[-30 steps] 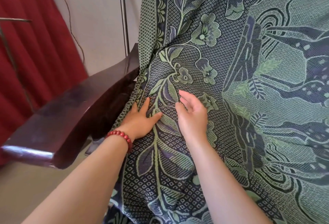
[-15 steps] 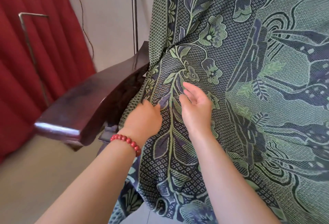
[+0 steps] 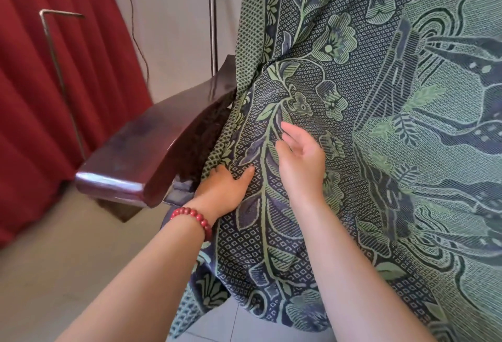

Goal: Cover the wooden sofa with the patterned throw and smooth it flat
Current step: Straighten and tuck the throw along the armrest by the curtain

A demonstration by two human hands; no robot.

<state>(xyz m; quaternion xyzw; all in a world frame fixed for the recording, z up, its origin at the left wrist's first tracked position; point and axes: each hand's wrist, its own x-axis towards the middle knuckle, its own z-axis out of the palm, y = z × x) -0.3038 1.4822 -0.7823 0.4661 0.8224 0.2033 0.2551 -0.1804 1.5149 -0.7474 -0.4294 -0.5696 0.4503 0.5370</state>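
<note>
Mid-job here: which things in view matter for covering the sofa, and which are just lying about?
Job: patterned throw; wooden sofa armrest; left hand; right hand.
Lying about: red curtain; green-handled metal pole; bent metal rod.

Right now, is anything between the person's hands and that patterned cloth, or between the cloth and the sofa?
Nothing visible. The left hand rests on the throw beside the bare armrest of the sofa, fingertips hidden in a fold. The right hand is open just in front of the cloth, which already drapes the sofa.
</note>
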